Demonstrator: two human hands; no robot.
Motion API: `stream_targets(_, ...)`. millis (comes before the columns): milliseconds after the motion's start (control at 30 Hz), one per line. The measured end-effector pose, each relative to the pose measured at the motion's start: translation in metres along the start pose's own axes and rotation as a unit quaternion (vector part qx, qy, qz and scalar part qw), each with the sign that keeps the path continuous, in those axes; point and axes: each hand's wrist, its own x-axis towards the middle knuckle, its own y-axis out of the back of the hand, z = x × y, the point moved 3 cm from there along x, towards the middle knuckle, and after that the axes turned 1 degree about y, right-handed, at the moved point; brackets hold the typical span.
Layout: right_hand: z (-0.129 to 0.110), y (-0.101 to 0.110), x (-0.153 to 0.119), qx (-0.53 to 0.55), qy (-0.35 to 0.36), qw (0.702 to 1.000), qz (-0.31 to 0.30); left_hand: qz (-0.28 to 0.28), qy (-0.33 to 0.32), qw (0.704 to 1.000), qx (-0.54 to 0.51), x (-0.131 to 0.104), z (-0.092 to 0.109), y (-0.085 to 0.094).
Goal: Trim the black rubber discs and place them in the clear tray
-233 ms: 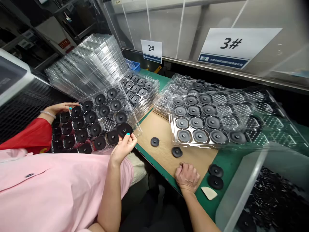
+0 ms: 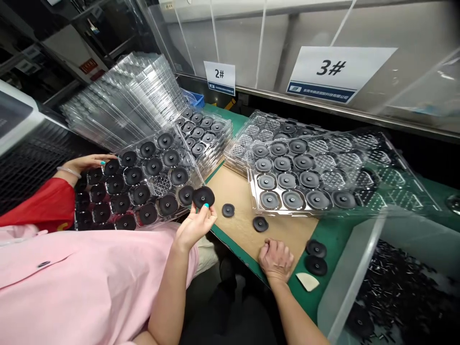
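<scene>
My right hand [image 2: 276, 259] rests closed in a fist, knuckles up, on the brown board [image 2: 241, 239] near the bench edge. Its palm side is hidden, and nothing shows in the curled fingers. A dark rounded disc [image 2: 260, 224] with a small centre hub lies just beyond the knuckles, and a smaller disc [image 2: 228, 210] lies farther left. To the right of my hand are two overlapping black discs [image 2: 316, 264] and a cream wedge-shaped piece [image 2: 308, 281] on the green surface. My left hand is out of view.
At left, a co-worker's hand [image 2: 197, 225] holds a black disc [image 2: 203, 197] beside a filled clear tray [image 2: 139, 194]. Partly filled trays [image 2: 302, 167] stand at the back right. Stacked clear trays [image 2: 125, 96] rise behind. A bin [image 2: 354, 282] with black scraps stands right.
The co-worker's hand has moved right with the disc, away from the tray's corner. The whole view has shifted slightly. My right hand stays closed on the board.
</scene>
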Motion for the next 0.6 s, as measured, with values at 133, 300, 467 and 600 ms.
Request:
stream_targets(133, -0.003, 0.005, 0.002, 0.015, -0.001, 1.000, -0.007, 0.056, 0.023, 0.996, 0.069, 0.006, -0.028, 0.006)
stream_targets(300, -0.004, 0.007, 0.002, 0.030, -0.012, 0.999, -0.039, 0.102, 0.065, 0.984, 0.129, 0.013, -0.069, 0.024)
stream_targets(467, -0.006, 0.016, 0.004, 0.085, -0.046, 0.992, -0.077, 0.127, 0.091, 0.975, 0.160, 0.013, -0.092, 0.042)
stream_targets(600, -0.009, 0.038, 0.013, 0.175, -0.086, 0.977, -0.091, 0.124, 0.100, 0.972, 0.172, 0.012, -0.093, 0.048)
